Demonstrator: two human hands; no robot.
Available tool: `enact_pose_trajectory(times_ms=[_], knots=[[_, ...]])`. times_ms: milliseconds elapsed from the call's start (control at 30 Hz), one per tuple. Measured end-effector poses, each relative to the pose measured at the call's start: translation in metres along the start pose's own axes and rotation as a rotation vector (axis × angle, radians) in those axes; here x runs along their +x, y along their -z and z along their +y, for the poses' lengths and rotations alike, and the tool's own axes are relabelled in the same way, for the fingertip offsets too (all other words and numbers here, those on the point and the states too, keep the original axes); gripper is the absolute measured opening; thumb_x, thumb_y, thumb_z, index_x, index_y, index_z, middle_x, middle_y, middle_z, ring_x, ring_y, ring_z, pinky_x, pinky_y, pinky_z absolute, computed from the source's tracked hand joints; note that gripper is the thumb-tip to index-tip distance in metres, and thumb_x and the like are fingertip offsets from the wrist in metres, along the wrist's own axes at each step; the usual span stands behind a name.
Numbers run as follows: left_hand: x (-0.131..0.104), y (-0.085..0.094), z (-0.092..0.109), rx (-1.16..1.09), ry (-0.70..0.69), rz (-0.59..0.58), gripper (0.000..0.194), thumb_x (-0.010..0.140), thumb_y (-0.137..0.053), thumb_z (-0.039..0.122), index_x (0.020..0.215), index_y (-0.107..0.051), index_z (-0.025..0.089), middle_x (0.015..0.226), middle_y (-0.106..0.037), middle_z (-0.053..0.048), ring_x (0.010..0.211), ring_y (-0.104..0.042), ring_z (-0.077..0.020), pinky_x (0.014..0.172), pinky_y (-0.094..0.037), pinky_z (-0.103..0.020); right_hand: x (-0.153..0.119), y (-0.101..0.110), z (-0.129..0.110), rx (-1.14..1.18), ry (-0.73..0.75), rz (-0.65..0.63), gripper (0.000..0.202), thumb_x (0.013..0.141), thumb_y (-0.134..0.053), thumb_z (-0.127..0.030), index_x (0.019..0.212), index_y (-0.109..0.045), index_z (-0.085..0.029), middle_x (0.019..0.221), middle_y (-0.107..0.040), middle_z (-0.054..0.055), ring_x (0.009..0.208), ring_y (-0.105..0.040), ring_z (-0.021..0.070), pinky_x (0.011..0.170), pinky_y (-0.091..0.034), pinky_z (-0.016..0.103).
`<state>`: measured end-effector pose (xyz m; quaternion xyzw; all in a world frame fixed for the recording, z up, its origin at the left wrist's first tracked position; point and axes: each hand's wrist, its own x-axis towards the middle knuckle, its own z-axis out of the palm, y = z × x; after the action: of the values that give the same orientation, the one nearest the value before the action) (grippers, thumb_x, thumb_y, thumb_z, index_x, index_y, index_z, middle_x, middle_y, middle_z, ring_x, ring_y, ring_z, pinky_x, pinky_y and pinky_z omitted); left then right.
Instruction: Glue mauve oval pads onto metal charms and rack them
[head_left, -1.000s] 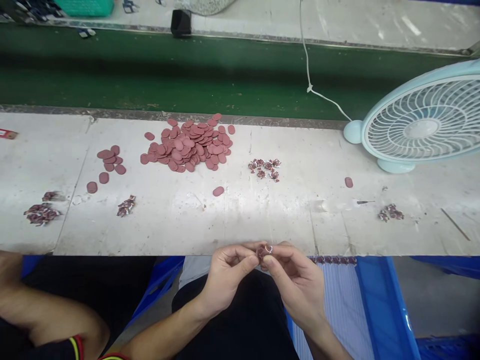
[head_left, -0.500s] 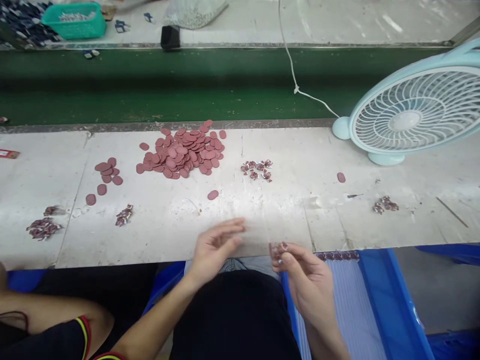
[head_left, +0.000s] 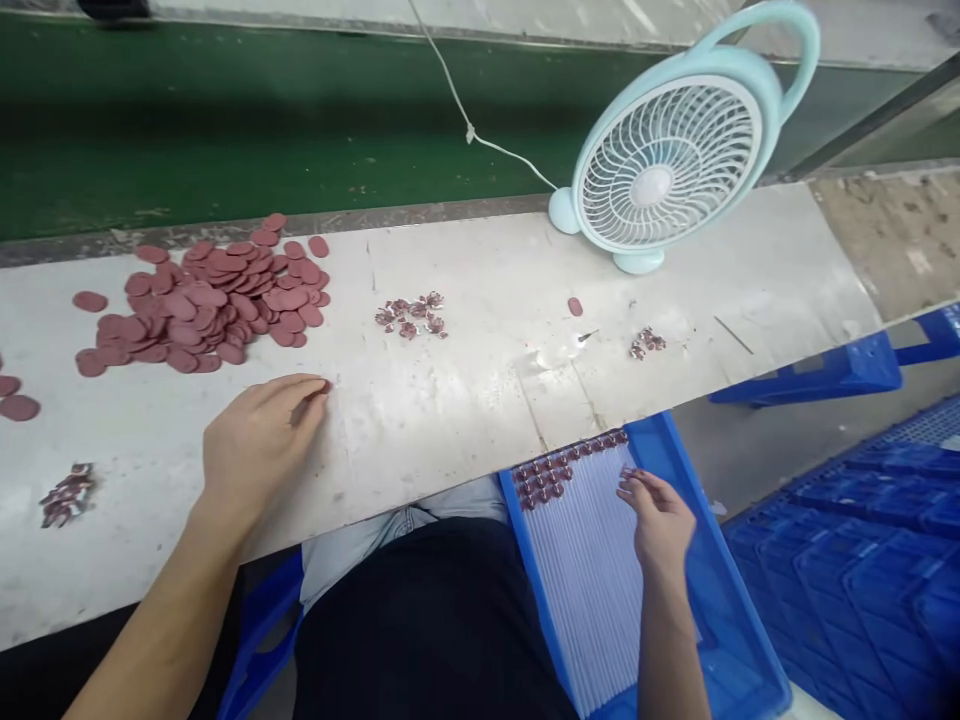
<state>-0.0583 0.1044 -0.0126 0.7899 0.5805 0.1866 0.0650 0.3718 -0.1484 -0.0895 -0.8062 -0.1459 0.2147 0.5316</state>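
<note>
My left hand (head_left: 259, 445) is over the white table, its thumb and fingertips pinched on a reddish-brown oval disc (head_left: 326, 387), mostly hidden by the fingers. Behind that hand lies a heap of the same oval discs (head_left: 217, 300). Over a blue crate (head_left: 679, 480) at the table's front edge is my right hand (head_left: 664, 525), fingers closed on a small dark red piece (head_left: 628, 472). Rows of similar dark red pieces with shiny parts (head_left: 541, 482) line the crate's far left corner, on a white ribbed sheet (head_left: 589, 590).
A light blue fan (head_left: 651, 185) stands on the table (head_left: 450, 400), its white cord (head_left: 510, 152) running back. Small clusters of dark red pieces lie at the middle (head_left: 411, 316), right (head_left: 647, 343) and left (head_left: 67, 495). Stacked blue crates (head_left: 862, 560) are at the right.
The view has swung right. My right hand has moved from the table edge to over the crate with its small piece. The left hand has closed on the lone disc on the table.
</note>
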Motion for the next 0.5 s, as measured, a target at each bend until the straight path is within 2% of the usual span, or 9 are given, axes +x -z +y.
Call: enact_pose_trajectory(times_ms=[100,200,333,500], knots=[[0.001,0.008,0.004,-0.157,0.123,-0.013,0.029,0.090,-0.060,0.034,0.116,-0.070,0.026,0.114,-0.072,-0.002,0.099,-0.068,-0.0235,0.088,-0.055,-0.039,0.010,-0.008,0.040,-0.206,-0.088,-0.116,0.020,0.092,-0.064,-0.033,0.097,-0.065,-0.014,0.094,-0.068,0.003,0.081,-0.066,0.0135,0.073,-0.058,0.031],[-0.003,0.014,0.007,-0.481,0.281,0.003,0.038,0.085,-0.065,0.034,0.122,-0.067,0.026,0.112,-0.071,-0.004,0.098,-0.069,-0.0220,0.077,-0.059,-0.033,0.015,-0.017,0.060,-0.344,-0.106,-0.188,0.023,0.094,-0.060,-0.035,0.107,-0.064,-0.016,0.107,-0.067,0.005,0.092,-0.065,0.0164,0.082,-0.057,0.036],[-0.016,0.019,0.017,-0.763,0.423,0.062,0.032,0.080,-0.071,0.032,0.111,-0.072,0.021,0.102,-0.072,-0.005,0.092,-0.069,-0.0230,0.066,-0.057,-0.030,0.016,-0.024,0.069,-0.409,-0.085,-0.221,0.026,0.094,-0.060,-0.035,0.112,-0.063,-0.017,0.115,-0.065,0.007,0.099,-0.064,0.0187,0.087,-0.056,0.039],[-0.028,0.020,0.028,-0.960,0.595,0.023,0.024,0.079,-0.074,0.027,0.102,-0.073,0.024,0.095,-0.071,0.000,0.089,-0.070,-0.0226,0.064,-0.054,-0.029,0.015,-0.030,0.067,-0.398,-0.041,-0.218,0.027,0.094,-0.061,-0.035,0.113,-0.062,-0.016,0.114,-0.065,0.007,0.099,-0.064,0.0189,0.086,-0.057,0.039]])
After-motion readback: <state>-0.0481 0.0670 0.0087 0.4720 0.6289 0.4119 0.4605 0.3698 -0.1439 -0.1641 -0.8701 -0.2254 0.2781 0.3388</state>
